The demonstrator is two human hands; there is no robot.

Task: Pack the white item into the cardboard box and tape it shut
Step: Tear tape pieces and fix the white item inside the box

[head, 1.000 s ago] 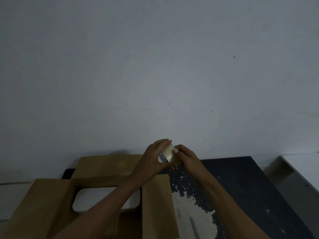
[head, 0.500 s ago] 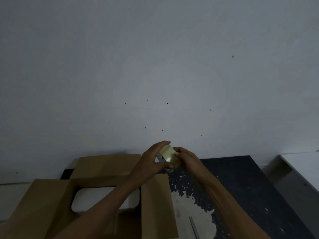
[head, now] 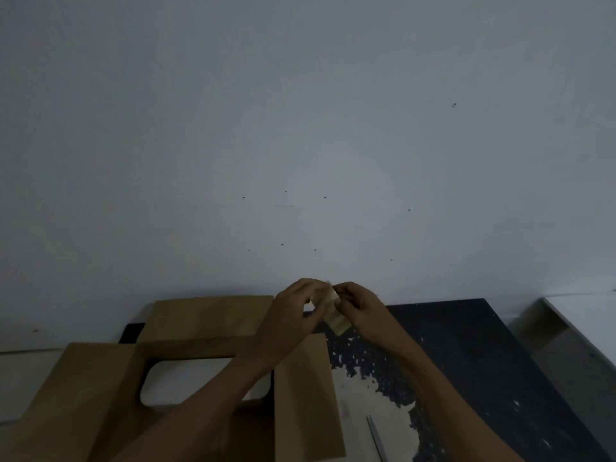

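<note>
your left hand [head: 293, 315] and right hand [head: 361, 305] meet low in the middle of the frame, the fingers of both curled round the tape roll [head: 334, 313] held between them. below and to their left the cardboard box [head: 206, 325] stands open, flaps spread, with the white item [head: 186, 378] lying inside. a thin grey tool [head: 376, 438] lies on the dark table [head: 483, 361] at lower right.

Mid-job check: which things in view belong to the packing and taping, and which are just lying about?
In the job: cardboard box, flaps open; white item inside it; tape roll, held by left hand and right hand.
Lying about: thin metal tool, maybe scissors, on the dark table; white ledge at right.
</note>
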